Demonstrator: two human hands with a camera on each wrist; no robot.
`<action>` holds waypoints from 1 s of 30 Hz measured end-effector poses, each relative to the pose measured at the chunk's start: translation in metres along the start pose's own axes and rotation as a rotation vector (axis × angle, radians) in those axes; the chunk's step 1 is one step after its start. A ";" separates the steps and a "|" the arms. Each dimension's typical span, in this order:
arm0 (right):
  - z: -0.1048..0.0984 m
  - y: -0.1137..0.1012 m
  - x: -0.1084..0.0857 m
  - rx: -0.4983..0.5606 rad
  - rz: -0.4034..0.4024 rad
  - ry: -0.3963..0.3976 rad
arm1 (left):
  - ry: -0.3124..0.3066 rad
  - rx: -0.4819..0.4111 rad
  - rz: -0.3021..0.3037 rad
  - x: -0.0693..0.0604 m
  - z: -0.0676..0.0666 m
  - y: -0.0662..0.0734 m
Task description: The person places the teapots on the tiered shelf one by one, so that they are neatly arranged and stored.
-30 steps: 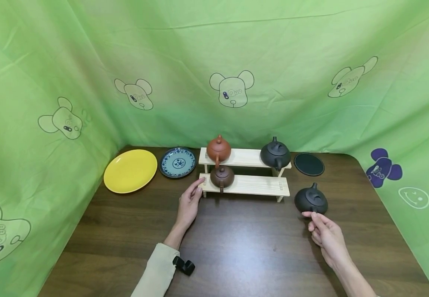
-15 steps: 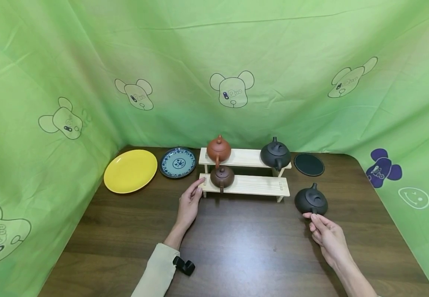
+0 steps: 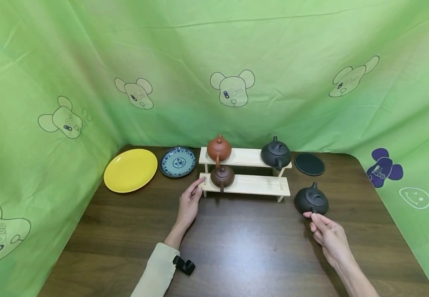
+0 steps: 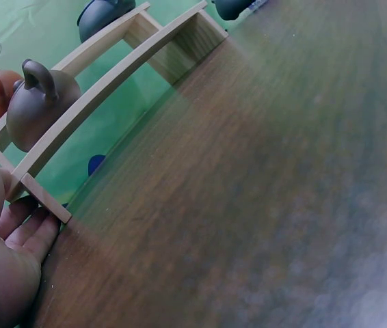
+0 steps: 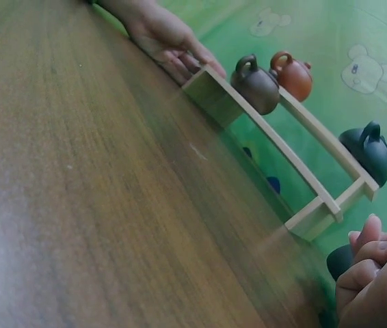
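Observation:
My right hand (image 3: 332,242) pinches the near-side handle of a black teapot (image 3: 311,201), between thumb and index finger, right of a two-tier wooden stand (image 3: 257,185). In the right wrist view, the curled fingers (image 5: 368,270) hide most of that teapot. At the lower shelf's left end, my left hand (image 3: 189,208) holds the stand's edge, index finger on top. In the left wrist view other fingers (image 4: 35,232) sit below the shelf, by its leg. A dark brown teapot (image 3: 222,177) stands on the lower shelf. The upper shelf bears a reddish-brown teapot (image 3: 219,149) and another black teapot (image 3: 275,153).
A yellow plate (image 3: 130,170) and a blue patterned plate (image 3: 178,162) lie left of the stand. Behind the held teapot is a round black coaster or dish (image 3: 309,164). Green printed cloth (image 3: 184,53) hangs around the brown wooden table (image 3: 244,247).
Almost nothing differs. Both hands keep their places, and the black teapot stays at the right hand's fingertips with barely any shift.

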State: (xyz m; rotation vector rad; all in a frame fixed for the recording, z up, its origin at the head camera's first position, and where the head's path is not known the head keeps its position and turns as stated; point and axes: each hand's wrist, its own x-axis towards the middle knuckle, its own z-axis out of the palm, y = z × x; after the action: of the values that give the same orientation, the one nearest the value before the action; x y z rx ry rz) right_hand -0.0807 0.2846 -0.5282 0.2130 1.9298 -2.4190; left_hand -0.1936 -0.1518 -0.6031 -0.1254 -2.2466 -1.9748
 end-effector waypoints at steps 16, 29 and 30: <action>0.009 -0.015 -0.014 -0.089 -0.075 -0.013 | -0.001 0.023 -0.043 0.000 0.000 0.005; 0.021 -0.022 -0.023 -0.125 -0.102 -0.021 | 0.016 0.045 -0.006 -0.003 0.002 0.012; 0.022 -0.022 -0.023 -0.123 -0.104 -0.024 | 0.015 0.048 -0.004 -0.002 0.002 0.011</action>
State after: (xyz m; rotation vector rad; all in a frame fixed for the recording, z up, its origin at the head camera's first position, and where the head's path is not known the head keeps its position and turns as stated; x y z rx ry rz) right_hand -0.0619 0.2671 -0.4989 0.0809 2.1204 -2.3410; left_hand -0.1897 -0.1486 -0.5928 -0.1006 -2.2841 -1.9160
